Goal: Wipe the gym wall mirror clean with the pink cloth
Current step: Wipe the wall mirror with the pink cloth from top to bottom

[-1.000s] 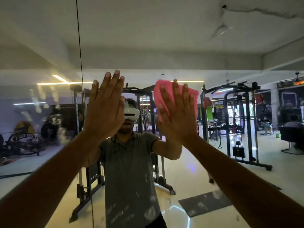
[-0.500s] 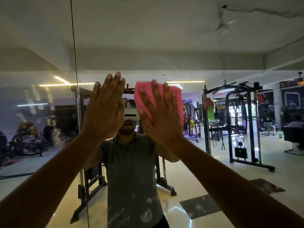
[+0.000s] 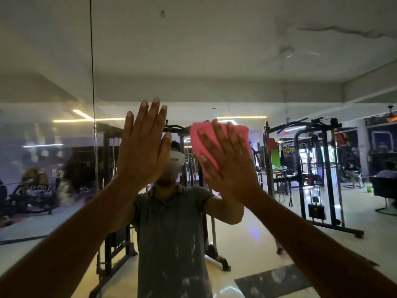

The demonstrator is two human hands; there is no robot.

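2 flat hands are pressed on the mirror (image 3: pixel 214 61) at frame centre: right hand (image 3: pixel 231 166) pinning the pink cloth (image 3: pixel 200 136) for wiping, left hand (image 3: pixel 142 151) empty, likely bracing.

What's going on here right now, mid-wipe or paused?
Mid-wipe, by the look of it. A person faces the gym wall mirror. The right hand presses the pink cloth flat on the glass with spread fingers, at about head height. The left hand is open, fingers straight, raised flat beside it and holding nothing. Pale smears show on the mirror lower down and at far left, so cleaning is not finished.
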